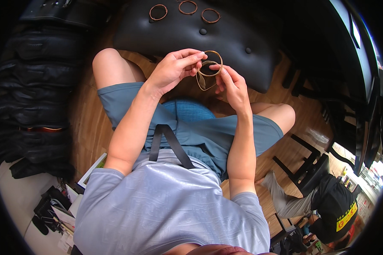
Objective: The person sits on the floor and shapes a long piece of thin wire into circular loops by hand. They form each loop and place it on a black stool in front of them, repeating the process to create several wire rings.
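Over the near edge of a black buttoned bench (174,40), I hold a thin tan ring (221,57) between both hands. A loose, flat strip (201,82) of the same colour loops down below it; its material is hard to make out. My left hand (174,70) pinches the ring's left side with thumb and fingertips. On the lower right of the ring, my right hand (233,87) grips with thumb and forefinger, its other fingers curled. Farther off on the bench lie three thin reddish-brown rings, a left ring (158,4), a middle ring (188,14) and a right ring (211,22).
A round blue fabric seat (189,111) shows between my legs. Black padded furniture (34,85) lines the left side. At the right are a black stool (315,174), dark table legs and another person (332,204) in a black top. The floor (91,127) is wooden.
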Demonstrator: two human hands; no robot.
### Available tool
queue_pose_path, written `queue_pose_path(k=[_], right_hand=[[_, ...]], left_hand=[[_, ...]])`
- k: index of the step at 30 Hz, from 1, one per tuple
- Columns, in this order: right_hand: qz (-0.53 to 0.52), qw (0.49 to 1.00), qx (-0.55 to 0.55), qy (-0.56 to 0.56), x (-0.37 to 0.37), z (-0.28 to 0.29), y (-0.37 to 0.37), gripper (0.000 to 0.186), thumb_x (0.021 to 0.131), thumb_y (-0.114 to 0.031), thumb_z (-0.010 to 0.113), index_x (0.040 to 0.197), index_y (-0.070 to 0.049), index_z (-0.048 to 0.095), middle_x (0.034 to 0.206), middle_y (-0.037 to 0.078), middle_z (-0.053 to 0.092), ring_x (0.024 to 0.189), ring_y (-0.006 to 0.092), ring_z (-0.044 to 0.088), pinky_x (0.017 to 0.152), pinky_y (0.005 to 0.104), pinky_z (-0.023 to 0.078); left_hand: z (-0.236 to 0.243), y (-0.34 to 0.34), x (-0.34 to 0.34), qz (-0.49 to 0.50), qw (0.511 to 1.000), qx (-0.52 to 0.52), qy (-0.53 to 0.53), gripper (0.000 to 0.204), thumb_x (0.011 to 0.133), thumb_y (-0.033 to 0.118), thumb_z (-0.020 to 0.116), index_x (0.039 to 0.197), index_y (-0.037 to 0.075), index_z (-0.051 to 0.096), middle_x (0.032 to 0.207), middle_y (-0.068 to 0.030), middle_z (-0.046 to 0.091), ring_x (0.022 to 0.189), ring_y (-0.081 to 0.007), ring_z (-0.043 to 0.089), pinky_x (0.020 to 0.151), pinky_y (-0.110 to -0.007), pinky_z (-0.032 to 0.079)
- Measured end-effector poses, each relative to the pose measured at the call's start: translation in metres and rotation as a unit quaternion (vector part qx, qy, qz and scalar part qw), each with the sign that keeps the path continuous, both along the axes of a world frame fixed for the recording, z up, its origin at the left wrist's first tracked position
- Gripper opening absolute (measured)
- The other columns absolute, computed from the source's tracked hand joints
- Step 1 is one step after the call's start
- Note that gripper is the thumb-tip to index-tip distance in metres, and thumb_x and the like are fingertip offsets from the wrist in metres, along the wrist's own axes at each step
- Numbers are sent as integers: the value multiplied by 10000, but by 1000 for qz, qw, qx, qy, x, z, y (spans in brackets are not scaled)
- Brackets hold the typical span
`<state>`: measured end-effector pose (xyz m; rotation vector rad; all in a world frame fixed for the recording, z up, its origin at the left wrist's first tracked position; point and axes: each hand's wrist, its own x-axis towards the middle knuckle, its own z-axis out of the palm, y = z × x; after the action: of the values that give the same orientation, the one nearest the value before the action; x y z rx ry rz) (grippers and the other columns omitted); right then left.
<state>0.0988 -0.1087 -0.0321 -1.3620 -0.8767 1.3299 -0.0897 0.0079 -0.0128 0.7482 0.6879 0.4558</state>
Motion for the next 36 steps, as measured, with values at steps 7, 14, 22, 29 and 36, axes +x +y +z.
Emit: queue_pose_path(k=[7, 14, 22, 29, 36], right_hand=[[-29, 989, 46, 139, -3, -3, 2, 382, 1051, -163, 434, 1399, -41, 538, 891, 19, 558, 758, 78, 519, 751, 276, 561], [0, 990, 134, 47, -7, 1, -1, 486, 946, -33, 543, 1431, -51, 520, 980, 37, 557, 886, 98, 565, 845, 267, 542], [-145, 982, 104, -58, 10, 2, 2, 284, 1024, -231, 605, 1127, 2, 729, 1149, 61, 642, 716, 59, 566, 614, 212, 503], [-270, 941, 94, 182, 24, 9, 0, 290, 1020, -208, 613, 1207, 9, 660, 919, 112, 703, 589, 81, 570, 502, 221, 500], [-301, 944, 56, 125, 19, 21, 3, 347, 1033, -243, 592, 1295, -17, 619, 727, 4, 568, 499, 52, 498, 431, 219, 447]], left_hand=[[2, -6, 5, -16, 999, 14, 41, 208, 987, 199, 659, 1111, 39, 707, 860, 22, 652, 747, -27, 582, 696, -178, 497], [-1, -7, 8, -39, 990, 66, 114, 195, 953, 207, 702, 1063, 48, 730, 829, 16, 663, 690, -26, 578, 659, -175, 491], [3, -6, 10, -53, 976, 131, 164, 199, 935, 198, 722, 1047, 34, 731, 808, 6, 654, 651, -30, 532, 591, -185, 430], [8, -5, 7, -52, 978, 139, 147, 212, 956, 192, 701, 1085, 24, 719, 807, -3, 635, 572, -20, 489, 513, -173, 403], [3, -10, 8, -77, 959, 198, 185, 238, 962, 222, 697, 1079, 16, 720, 750, 0, 629, 524, -32, 499, 484, -199, 414]])
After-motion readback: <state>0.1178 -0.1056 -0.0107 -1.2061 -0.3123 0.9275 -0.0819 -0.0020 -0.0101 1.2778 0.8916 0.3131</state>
